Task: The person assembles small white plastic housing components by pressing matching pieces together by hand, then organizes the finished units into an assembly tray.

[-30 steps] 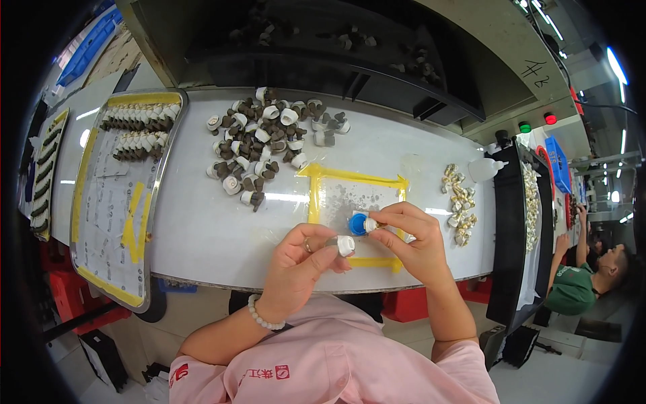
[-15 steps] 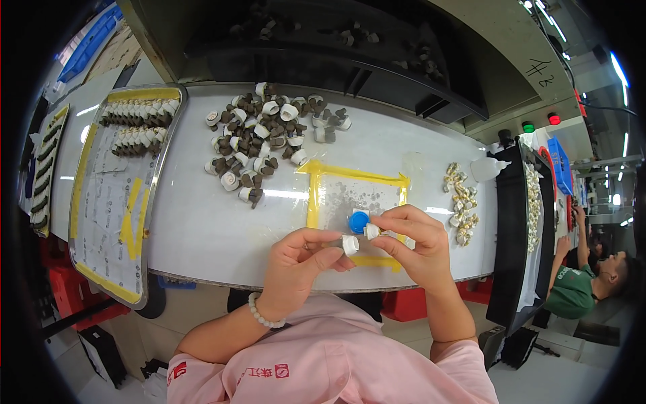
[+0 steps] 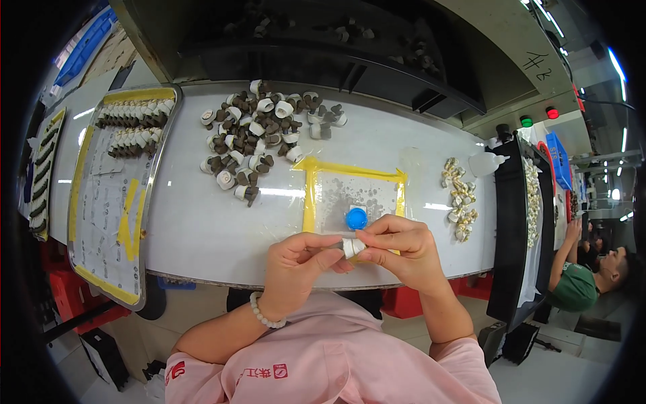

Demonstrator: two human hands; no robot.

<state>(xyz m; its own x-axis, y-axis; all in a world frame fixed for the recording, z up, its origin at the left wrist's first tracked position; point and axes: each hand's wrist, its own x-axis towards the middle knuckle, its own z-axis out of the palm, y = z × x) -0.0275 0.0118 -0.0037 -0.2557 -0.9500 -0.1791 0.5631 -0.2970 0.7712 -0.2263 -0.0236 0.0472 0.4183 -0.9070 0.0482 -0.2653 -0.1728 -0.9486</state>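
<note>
My left hand (image 3: 294, 268) is closed on a white, cup-shaped piece (image 3: 348, 248), its fingers and thumb around the piece's near end. Pinched in my right hand (image 3: 406, 252) is a smaller white piece (image 3: 359, 247), pressed up against the first. The two meet end to end, and my fingertips cover part of both. Just beyond them stands a small round blue cup (image 3: 356, 217), on a sheet framed with yellow tape (image 3: 350, 169).
A pile of white-and-dark-grey pieces (image 3: 259, 131) lies beyond my left hand. White-and-gold pieces (image 3: 461, 202) and a white squeeze bottle (image 3: 486, 163) are at the right. A tray (image 3: 101, 195) with rows of pieces stands left. A co-worker (image 3: 580, 286) is far right.
My right hand has moved left and slightly down, bringing its small piece from a gap away into contact with the piece in my left hand. The left hand has hardly moved.
</note>
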